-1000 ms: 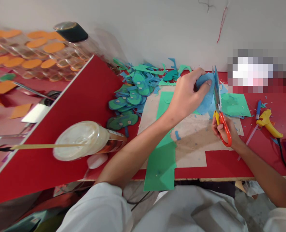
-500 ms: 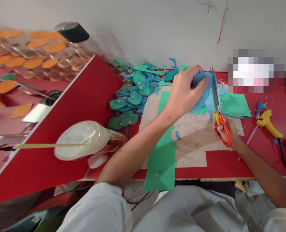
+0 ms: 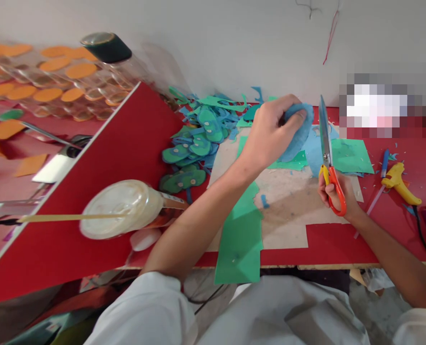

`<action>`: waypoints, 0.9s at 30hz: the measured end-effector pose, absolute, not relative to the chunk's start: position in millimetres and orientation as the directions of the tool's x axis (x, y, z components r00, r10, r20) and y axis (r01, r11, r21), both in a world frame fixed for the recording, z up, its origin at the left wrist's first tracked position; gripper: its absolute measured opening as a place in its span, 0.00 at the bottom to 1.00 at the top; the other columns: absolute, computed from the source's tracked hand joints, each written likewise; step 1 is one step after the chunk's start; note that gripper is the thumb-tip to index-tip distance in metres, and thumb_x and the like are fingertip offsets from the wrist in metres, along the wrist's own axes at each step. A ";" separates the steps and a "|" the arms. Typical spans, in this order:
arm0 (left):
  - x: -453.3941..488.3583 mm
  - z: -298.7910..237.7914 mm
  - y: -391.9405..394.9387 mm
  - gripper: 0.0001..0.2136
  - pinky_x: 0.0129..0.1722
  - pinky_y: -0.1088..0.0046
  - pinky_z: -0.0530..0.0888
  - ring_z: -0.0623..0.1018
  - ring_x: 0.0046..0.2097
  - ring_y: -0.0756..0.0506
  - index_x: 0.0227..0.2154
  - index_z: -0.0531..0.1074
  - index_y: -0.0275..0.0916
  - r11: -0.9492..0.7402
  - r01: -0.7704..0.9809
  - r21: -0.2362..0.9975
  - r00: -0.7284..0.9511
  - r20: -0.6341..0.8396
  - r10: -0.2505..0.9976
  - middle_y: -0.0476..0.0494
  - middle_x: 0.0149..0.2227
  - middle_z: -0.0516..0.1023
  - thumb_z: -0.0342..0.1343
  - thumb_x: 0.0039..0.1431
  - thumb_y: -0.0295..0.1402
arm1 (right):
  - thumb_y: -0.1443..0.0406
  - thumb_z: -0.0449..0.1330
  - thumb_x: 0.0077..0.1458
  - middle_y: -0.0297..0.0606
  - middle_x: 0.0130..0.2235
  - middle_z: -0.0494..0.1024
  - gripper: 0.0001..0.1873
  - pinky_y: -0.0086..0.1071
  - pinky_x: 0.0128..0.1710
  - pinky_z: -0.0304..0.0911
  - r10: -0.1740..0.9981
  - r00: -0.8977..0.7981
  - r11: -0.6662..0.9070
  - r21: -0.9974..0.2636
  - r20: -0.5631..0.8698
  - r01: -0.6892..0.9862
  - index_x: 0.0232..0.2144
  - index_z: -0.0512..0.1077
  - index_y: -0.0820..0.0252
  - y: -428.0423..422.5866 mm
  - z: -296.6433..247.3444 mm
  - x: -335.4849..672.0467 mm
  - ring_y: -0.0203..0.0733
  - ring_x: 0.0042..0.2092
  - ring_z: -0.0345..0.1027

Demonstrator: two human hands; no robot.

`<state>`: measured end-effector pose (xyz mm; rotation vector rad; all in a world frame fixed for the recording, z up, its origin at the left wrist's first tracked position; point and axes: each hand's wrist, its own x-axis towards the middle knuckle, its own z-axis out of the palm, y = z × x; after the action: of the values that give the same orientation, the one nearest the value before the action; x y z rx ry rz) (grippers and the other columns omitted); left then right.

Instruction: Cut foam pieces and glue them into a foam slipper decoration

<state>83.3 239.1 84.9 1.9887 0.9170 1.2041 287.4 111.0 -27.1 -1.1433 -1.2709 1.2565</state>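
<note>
My left hand [image 3: 270, 134] is closed round a blue foam piece [image 3: 301, 132], held above the brown work board [image 3: 292, 206]. My right hand [image 3: 337, 191] grips the orange handles of a pair of scissors [image 3: 327, 143]; the blades point up and away, a little right of the blue piece and apart from it. Beneath the blades lie more blue foam [image 3: 315, 151] and green foam sheets [image 3: 349, 155]. A long green foam sheet [image 3: 241, 235] runs toward me over the table's front edge.
A heap of blue-green slipper-shaped cutouts [image 3: 198, 139] lies at the back left. A yellow glue gun [image 3: 399, 182] and a blue pen [image 3: 384, 163] rest on the red table at right. A lidded plastic cup [image 3: 126, 208] and a tilted red board [image 3: 90, 191] stand left.
My left hand has pulled the blue piece left and up, off the scissor blades. The scissors have stayed nearly in place and now stand clear of the foam.
</note>
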 end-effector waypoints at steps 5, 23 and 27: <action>95.5 69.8 233.2 0.12 0.32 0.68 0.65 0.67 0.30 0.49 0.27 0.70 0.41 -0.545 0.171 0.821 0.583 0.362 0.728 0.51 0.27 0.68 0.56 0.68 0.30 | 0.31 0.73 0.49 0.27 0.26 0.74 0.36 0.28 0.11 0.52 0.991 0.043 0.129 -0.990 0.127 -0.055 0.35 0.69 0.51 116.1 -20.5 287.3 0.31 0.17 0.59; 107.0 30.6 237.5 0.28 0.30 0.72 0.73 0.76 0.23 0.48 0.76 0.60 0.39 -0.323 0.399 0.858 0.479 0.105 0.871 0.52 0.24 0.80 0.50 0.78 0.37 | 0.47 0.77 0.55 0.19 0.16 0.66 0.27 0.31 0.11 0.54 0.980 0.160 0.101 -0.988 0.119 0.113 0.33 0.63 0.48 118.9 -9.2 284.8 0.35 0.13 0.58; 110.4 2.2 254.0 0.29 0.30 0.72 0.78 0.86 0.33 0.45 0.78 0.57 0.43 -0.050 0.306 0.951 0.660 -0.174 0.731 0.38 0.48 0.89 0.46 0.80 0.44 | 0.48 0.78 0.55 0.20 0.18 0.66 0.27 0.31 0.11 0.55 0.981 0.136 0.120 -0.983 0.139 0.135 0.32 0.63 0.48 118.1 -9.2 284.0 0.33 0.14 0.58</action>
<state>110.4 254.0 2.2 1.6374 0.8632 0.4267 284.0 118.1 -9.2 -1.2679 -1.2502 0.9439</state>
